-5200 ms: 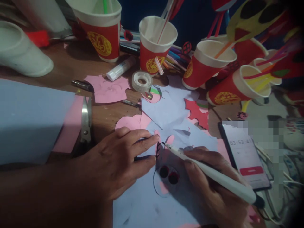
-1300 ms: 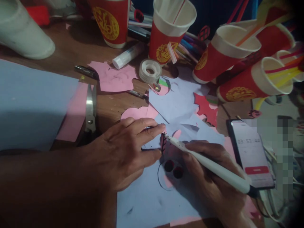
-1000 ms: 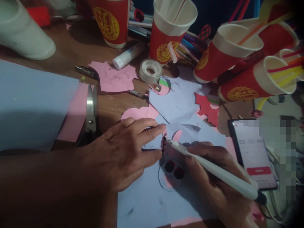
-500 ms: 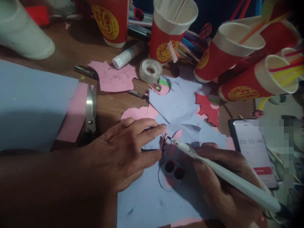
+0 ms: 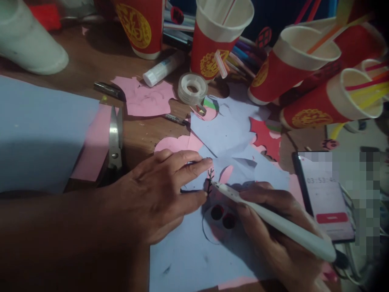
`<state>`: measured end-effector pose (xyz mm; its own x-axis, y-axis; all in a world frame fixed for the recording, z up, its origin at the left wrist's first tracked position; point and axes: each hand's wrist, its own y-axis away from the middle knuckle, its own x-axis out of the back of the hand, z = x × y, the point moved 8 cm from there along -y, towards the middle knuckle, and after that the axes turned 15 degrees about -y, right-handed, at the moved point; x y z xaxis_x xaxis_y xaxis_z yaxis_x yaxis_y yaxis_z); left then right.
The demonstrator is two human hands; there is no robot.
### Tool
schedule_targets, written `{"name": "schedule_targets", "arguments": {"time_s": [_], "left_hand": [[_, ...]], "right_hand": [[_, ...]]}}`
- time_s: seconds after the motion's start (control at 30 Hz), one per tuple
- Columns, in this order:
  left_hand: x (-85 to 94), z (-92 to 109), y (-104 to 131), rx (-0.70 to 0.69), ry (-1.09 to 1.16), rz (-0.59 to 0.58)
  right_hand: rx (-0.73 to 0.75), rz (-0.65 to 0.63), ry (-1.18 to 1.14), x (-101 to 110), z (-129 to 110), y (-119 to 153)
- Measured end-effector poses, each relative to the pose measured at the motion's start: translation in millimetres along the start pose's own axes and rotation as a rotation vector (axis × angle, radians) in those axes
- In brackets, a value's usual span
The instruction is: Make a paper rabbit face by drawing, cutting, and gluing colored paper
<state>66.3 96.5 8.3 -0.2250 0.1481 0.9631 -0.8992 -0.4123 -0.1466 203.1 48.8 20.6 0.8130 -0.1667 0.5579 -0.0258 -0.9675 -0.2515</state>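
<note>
My right hand (image 5: pixel 273 231) grips a white marker pen (image 5: pixel 288 223), its black tip at a small pink paper piece (image 5: pixel 211 173) bearing black branching lines. My left hand (image 5: pixel 170 190) lies with fingers stretched out and apart, fingertips pressing at the left edge of that piece. Beneath both hands is a light blue paper sheet (image 5: pixel 179 263). Two black circles (image 5: pixel 223 216) with a curved outline around them lie just below the pen tip. Another pink paper oval (image 5: pixel 226 174) lies right of the lined piece.
Red paper cups (image 5: pixel 212 48) with straws stand along the back. Scissors (image 5: pixel 114 142) lie at left. A tape roll (image 5: pixel 192 88), a glue stick (image 5: pixel 161 71) and pink scraps (image 5: pixel 146 97) are behind my hands. A phone (image 5: pixel 326 194) showing a timer lies at right.
My right hand has shifted slightly left, and the pen tip has moved down and left along the black lines. My left hand stays in place.
</note>
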Motion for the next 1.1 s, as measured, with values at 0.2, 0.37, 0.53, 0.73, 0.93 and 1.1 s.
{"name": "schedule_targets", "arguments": {"time_s": [0.2,0.37,0.53,0.73,0.93,1.1], "left_hand": [[-3.2,0,0,-0.006,0.011,-0.027],[-3.2,0,0,-0.005,0.006,-0.025],[-3.5,0,0,0.01,-0.005,-0.032],[-3.8,0,1,-0.001,-0.001,-0.021],[-2.1,0,0,-0.011,-0.009,-0.008],[-2.3,1,1,-0.004,0.002,-0.01]], "right_hand": [[0.007,-0.015,0.027,0,0,0],[0.013,-0.027,0.058,2,-3,1],[0.019,-0.017,0.068,4,-2,2],[-0.031,0.112,-0.042,9,-5,-2],[-0.026,0.101,-0.078,9,-5,-1],[-0.013,-0.028,-0.069,5,-1,5]]}}
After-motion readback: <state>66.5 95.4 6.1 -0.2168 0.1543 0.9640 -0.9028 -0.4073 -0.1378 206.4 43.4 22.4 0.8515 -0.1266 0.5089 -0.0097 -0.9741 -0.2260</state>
